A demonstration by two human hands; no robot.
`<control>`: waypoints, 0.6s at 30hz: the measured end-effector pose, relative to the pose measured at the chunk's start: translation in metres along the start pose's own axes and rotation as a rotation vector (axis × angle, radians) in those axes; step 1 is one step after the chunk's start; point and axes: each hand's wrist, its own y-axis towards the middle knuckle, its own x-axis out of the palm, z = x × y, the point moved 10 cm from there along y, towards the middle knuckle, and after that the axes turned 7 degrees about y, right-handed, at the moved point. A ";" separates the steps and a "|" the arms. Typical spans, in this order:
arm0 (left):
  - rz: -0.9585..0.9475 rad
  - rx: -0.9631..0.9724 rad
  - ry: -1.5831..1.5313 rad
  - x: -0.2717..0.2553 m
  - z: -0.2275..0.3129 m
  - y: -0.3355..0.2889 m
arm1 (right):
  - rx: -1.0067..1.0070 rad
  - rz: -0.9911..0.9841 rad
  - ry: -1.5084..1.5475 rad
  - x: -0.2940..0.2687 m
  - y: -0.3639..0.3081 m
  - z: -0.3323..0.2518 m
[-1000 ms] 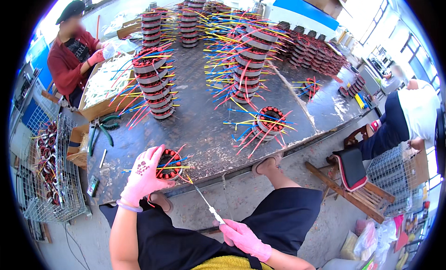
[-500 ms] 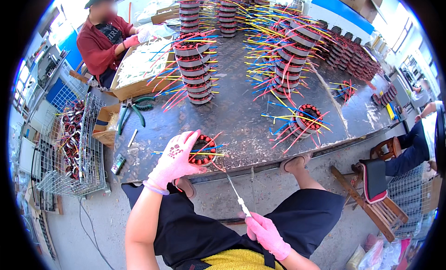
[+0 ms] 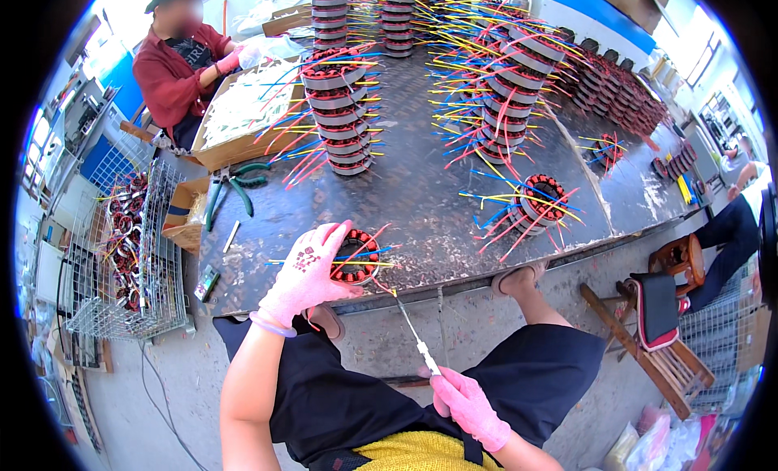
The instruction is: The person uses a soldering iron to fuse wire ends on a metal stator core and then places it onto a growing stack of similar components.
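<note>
My left hand (image 3: 304, 272), in a pink glove, is wrapped round a motor stator (image 3: 375, 270) at the table's front edge. Red coils ring its opening, and red, blue and yellow wires stick out of it. My right hand (image 3: 470, 408), also gloved in pink, grips a slim tool (image 3: 421, 347) with a white handle and a thin metal shaft. The shaft points up and left, its tip close to the end of a wire by the stator. A small yellow bit shows at that tip; whether they touch I cannot tell.
Tall stator stacks (image 3: 336, 115) stand on the dark table (image 3: 405, 163), with a short stack (image 3: 539, 208) to the right. Green-handled pliers (image 3: 235, 187) lie left, near a carton of white pieces (image 3: 243, 115). A co-worker (image 3: 174, 74) sits behind it. A wire basket (image 3: 130, 252) holds more stators.
The tool's tip has shifted slightly up, and a yellow bit now shows there. The stator stays in my left hand. The whole view has shifted slightly.
</note>
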 end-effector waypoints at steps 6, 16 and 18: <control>-0.001 -0.012 -0.013 -0.003 0.001 0.000 | -0.004 0.001 -0.053 0.000 -0.001 -0.001; -0.016 -0.039 -0.013 -0.001 0.002 0.002 | 0.005 -0.010 0.034 0.002 0.000 0.000; -0.014 -0.035 -0.012 -0.001 0.002 0.002 | -0.001 -0.007 0.025 0.002 -0.001 -0.003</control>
